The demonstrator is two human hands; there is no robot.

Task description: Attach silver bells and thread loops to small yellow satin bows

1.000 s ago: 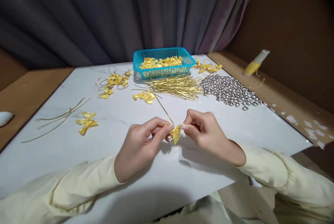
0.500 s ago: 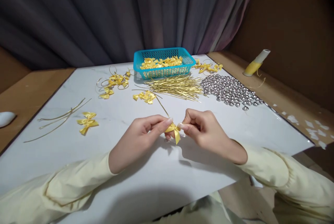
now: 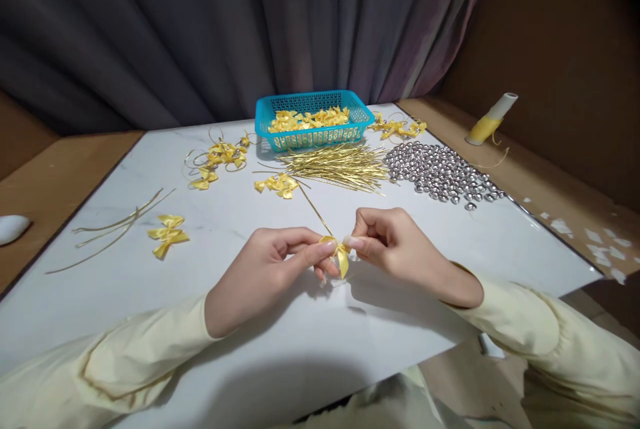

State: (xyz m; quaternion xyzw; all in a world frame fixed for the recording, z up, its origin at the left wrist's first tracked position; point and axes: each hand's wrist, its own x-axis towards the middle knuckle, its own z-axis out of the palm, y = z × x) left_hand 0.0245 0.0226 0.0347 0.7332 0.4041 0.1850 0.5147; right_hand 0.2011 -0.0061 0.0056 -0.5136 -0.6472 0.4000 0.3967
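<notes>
A yellow satin ribbon bow (image 3: 342, 262) is held between my two hands above the white tabletop. My left hand (image 3: 280, 272) pinches its left side between thumb and forefinger, with the other fingers curled beneath. At the bow's right side, my right hand (image 3: 395, 246) grips with thumb and bent forefinger. A thin gold twist tie (image 3: 314, 208) slants up and left from the bow. Something small and clear or shiny shows under the fingers, too unclear to name. The fingertips partly hide the bow's knot.
Behind my hands lie a pile of gold ties (image 3: 340, 168), a heap of silver beads (image 3: 440, 172) and a teal basket (image 3: 315, 137) of bows. Further left are loose bows (image 3: 169, 236) and several gold strands (image 3: 117, 222). A ribbon spool (image 3: 493, 121) stands at right.
My left hand has shifted slightly down and right, and its fingertips now cover more of the bow. The right thumb sits closer to the knot. Objects on the table stay put.
</notes>
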